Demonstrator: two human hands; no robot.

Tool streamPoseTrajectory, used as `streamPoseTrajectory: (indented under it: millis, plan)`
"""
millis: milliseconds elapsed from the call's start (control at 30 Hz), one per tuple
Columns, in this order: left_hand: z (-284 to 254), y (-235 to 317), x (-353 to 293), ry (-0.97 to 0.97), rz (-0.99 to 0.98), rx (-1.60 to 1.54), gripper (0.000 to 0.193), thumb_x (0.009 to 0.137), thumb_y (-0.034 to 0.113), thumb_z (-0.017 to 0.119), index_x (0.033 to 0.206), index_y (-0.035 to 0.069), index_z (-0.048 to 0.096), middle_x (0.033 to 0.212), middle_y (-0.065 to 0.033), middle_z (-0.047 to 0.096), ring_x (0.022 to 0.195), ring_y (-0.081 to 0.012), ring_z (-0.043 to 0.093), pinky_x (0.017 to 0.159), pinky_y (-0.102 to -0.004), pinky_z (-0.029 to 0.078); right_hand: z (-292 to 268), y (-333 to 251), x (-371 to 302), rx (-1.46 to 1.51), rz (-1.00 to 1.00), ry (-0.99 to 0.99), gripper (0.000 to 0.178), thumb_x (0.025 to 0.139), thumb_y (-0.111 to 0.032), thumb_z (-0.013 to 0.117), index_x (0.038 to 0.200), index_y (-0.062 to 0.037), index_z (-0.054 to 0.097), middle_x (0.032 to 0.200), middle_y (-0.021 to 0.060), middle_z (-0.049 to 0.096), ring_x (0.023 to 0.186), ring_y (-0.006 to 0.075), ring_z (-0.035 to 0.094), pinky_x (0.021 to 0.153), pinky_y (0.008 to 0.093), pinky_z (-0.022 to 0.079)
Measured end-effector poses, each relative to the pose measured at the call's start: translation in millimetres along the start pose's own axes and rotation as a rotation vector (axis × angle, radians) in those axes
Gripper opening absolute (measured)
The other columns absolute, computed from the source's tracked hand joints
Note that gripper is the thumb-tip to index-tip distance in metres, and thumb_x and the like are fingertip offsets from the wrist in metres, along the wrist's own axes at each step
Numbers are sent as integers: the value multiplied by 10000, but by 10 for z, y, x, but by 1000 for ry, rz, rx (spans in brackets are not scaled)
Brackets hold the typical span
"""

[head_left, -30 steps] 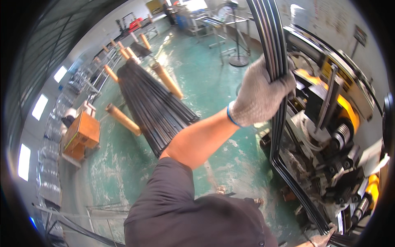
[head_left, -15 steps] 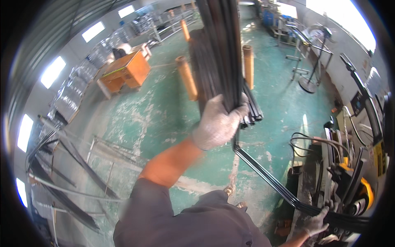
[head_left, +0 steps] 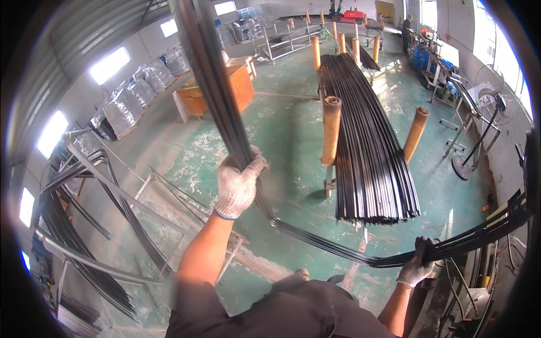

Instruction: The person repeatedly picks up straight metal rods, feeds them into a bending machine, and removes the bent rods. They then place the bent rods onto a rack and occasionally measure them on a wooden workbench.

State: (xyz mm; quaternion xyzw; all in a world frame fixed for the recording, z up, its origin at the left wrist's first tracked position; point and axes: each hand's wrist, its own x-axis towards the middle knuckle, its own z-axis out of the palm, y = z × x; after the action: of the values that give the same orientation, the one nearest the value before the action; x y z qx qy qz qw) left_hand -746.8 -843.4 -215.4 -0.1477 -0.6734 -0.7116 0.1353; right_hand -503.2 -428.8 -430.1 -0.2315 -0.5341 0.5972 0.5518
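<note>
Clock directions are taken from the centre of the view. The hands are well apart, both gloved. The left hand [head_left: 238, 186], just off centre toward 8 o'clock, is closed around a bundle of bent black bars [head_left: 321, 242]; the right hand [head_left: 416, 267], at 4 o'clock, is closed about the same bundle farther along. The bundle enters at 11 o'clock, blurred in its upper length, bends at 6 o'clock below the left hand, and runs out toward 3 o'clock. A stack of straight black bars [head_left: 372, 146] lies between 2 and 3 o'clock, flanked by tan posts [head_left: 331, 132]. A wooden desk [head_left: 240, 87] stands at 11 o'clock, partly hidden behind the bundle. Further black bars [head_left: 84, 253] noted at 8 o'clock.
</note>
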Motion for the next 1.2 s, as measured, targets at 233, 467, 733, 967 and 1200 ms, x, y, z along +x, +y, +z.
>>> streamPoseTrajectory:
  millis: [233, 467, 733, 967, 1200]
  plan:
    - [-1003, -486, 1067, 195, 86, -23, 166, 1013, 1, 705, 1170, -38, 665, 947, -93, 748, 895, -200, 735, 891, -369, 619, 1726, 279, -329, 10, 39, -183, 313, 1106, -260, 699, 1250, 18, 690, 1109, 101, 740, 1005, 213, 723, 992, 386, 590]
    - [-1611, -1269, 1990, 275, 22, 118, 145, 1049, 0, 671, 1190, -33, 657, 986, -100, 751, 916, -202, 730, 908, -350, 592, 3156, 974, -263, -31, 48, -241, 282, 1137, -266, 633, 1167, 7, 693, 1079, 103, 753, 1041, 212, 711, 1032, 382, 544]
    - [-2036, -2285, 3609, 261, -72, 116, 201, 1048, 6, 674, 1237, -57, 646, 1059, -120, 761, 994, -208, 731, 992, -364, 577, 4689, 2096, -250, -81, 133, -267, 249, 1119, -229, 645, 1129, 10, 711, 1096, 84, 747, 1069, 197, 689, 1044, 372, 515]
    - [-2120, -2986, 5074, 226, -94, -12, 160, 1032, -46, 656, 1192, -54, 661, 1078, -119, 740, 1002, -220, 723, 1012, -378, 580, 5866, 2460, -76, -202, 115, -232, 269, 1113, -268, 671, 1124, -5, 725, 1086, 81, 750, 1079, 179, 684, 1012, 349, 500]
    - [-2074, -4030, 6723, 65, -95, -51, 173, 1025, -60, 670, 1197, -44, 651, 1042, -130, 752, 949, -223, 735, 977, -378, 595, 6917, 2949, -55, -256, 71, -108, 277, 1131, -255, 630, 1120, 7, 719, 1101, 83, 753, 1096, 195, 689, 1039, 375, 504]
